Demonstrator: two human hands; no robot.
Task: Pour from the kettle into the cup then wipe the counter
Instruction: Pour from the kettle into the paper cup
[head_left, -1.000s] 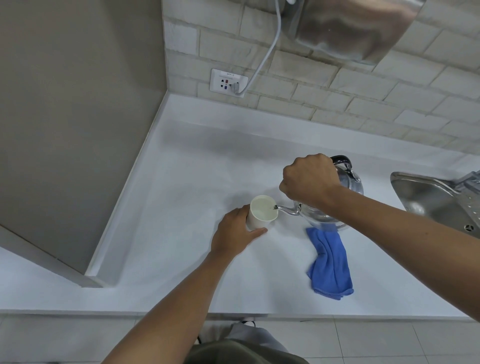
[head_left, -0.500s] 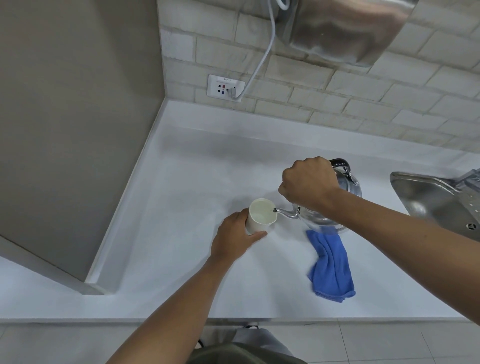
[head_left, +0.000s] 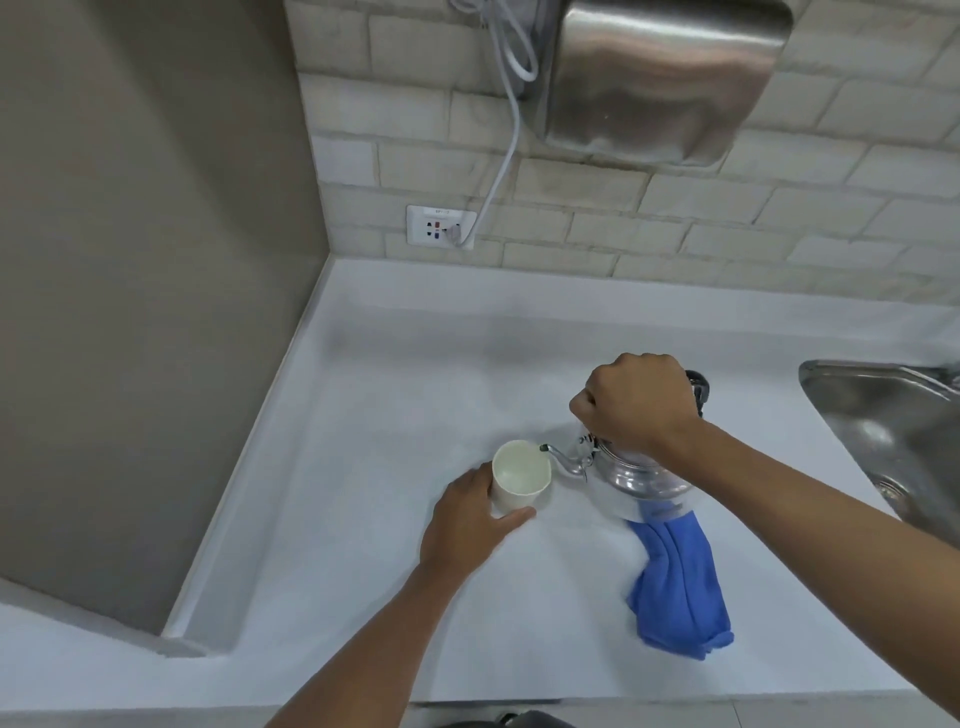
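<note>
A white cup (head_left: 520, 475) stands on the white counter (head_left: 363, 467). My left hand (head_left: 470, 525) holds it from the near side, fingers curled round its wall. My right hand (head_left: 636, 402) grips the top handle of a shiny metal kettle (head_left: 639, 478), which is tilted to the left. The tip of the kettle's thin spout sits at the cup's right rim. No stream is visible. A blue cloth (head_left: 675, 587) lies crumpled on the counter just in front of the kettle, its far end under the kettle's base.
A steel sink (head_left: 893, 436) is set into the counter at the right. A socket (head_left: 440, 227) with a white cable plugged in is on the brick wall, under a steel wall unit (head_left: 660, 78). A beige panel (head_left: 145, 260) closes the left side.
The kettle has tipped back a little and its spout has drawn from over the cup's mouth to its right rim. My left hand stays on the cup. The camera has tilted up.
</note>
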